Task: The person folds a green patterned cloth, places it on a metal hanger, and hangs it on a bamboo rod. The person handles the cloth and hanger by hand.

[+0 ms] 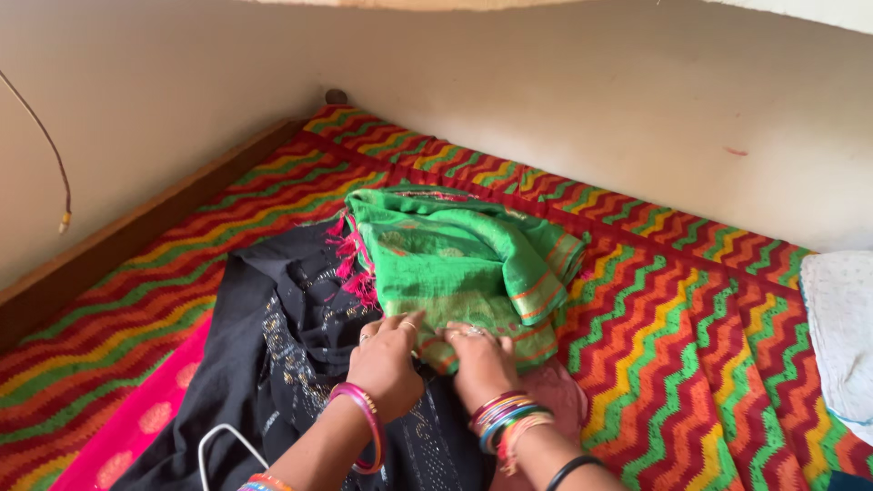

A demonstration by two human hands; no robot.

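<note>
One folded green cloth [459, 259] with pink tassels, mid-bed, lying partly on one black embroidered garment [291, 355]. Left hand [389, 356] and right hand [479, 359] sit side by side, palms down, fingers pinching the green cloth's near edge. Bangles on both wrists. Zigzag-striped bedcover [691, 318] underneath; white cloth [841, 327] at right edge; pink fabric [136, 423] near left corner; white cable [223, 441].

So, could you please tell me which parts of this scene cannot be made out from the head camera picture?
- Pink cloth: mostly hidden under the folded green fabric with orange border and the right hand.
- Black embroidered garment: lower part cut off by the bottom edge.
- White cable loop: both ends run off the bottom edge.
- Left hand: fingertips tucked into the cloth, grip unclear.
- White cloth: cut off by the right edge.
</note>
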